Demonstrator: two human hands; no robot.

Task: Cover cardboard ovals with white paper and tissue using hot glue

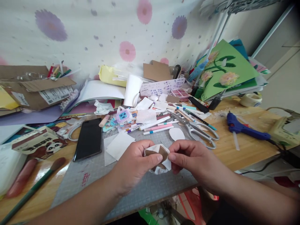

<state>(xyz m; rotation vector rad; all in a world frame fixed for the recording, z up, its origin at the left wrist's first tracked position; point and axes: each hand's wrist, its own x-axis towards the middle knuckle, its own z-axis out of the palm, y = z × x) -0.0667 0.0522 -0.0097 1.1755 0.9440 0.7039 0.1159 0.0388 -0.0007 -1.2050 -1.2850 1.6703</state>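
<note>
A small piece of brown cardboard [165, 152] with thin white material folded round its edges is held above the grey cutting mat [93, 187]. I cannot tell whether the white material is paper or cloth. My left hand [142, 158] grips it from the left, thumb pressed on the brown face. At its right edge, the thumb and fingers of my right hand [187, 154] pinch the white border. Just beyond my hands lies a white oval [177, 134]. Scissors [195, 126] rest behind my right hand. White squares of sheet [120, 145] lie behind my left hand.
A black phone [88, 139] lies to the left, near a paintbrush [32, 187] and a panda-printed box [38, 142]. Markers [159, 127] and scraps clutter the middle. On the right sits a blue glue gun [246, 128] with its cord, near a tape roll [250, 100].
</note>
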